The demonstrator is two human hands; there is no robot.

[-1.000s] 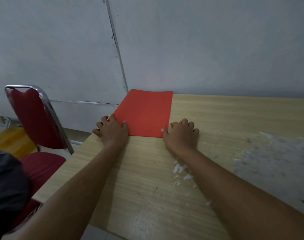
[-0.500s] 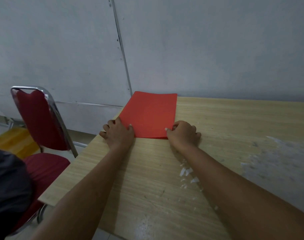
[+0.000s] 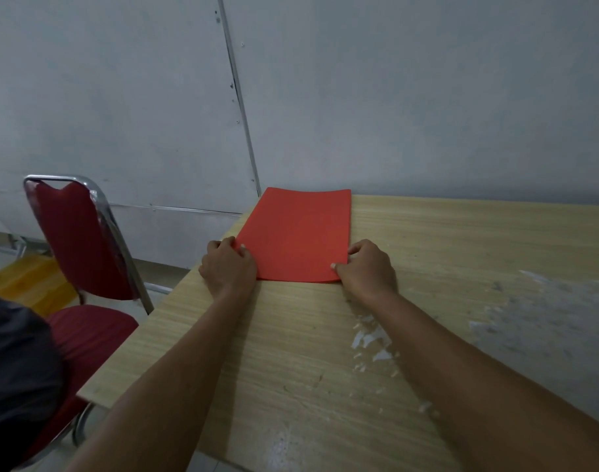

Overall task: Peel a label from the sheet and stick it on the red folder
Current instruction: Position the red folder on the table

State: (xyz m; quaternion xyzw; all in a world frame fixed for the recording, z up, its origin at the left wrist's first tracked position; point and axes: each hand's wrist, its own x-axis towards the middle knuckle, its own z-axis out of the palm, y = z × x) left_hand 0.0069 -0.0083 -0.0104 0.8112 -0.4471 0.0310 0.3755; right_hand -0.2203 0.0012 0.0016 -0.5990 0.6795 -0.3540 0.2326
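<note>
The red folder point(image 3: 298, 233) lies on the wooden table point(image 3: 427, 240) near its far left corner, against the wall. My left hand point(image 3: 227, 269) pinches the folder's near left corner, thumb on top. My right hand point(image 3: 368, 269) grips the near right corner, fingers curled around the edge. The folder's near edge looks slightly lifted off the table. No label sheet is in view.
A red chair with a chrome frame point(image 3: 83, 240) stands left of the table. White paper scraps point(image 3: 373, 338) lie on the table under my right forearm. A worn whitish patch point(image 3: 547, 318) covers the table's right side. The grey wall point(image 3: 393, 97) runs right behind the folder.
Both hands went from resting flat at the folder's near edge to gripping its near corners. The folder's near edge has lifted slightly.
</note>
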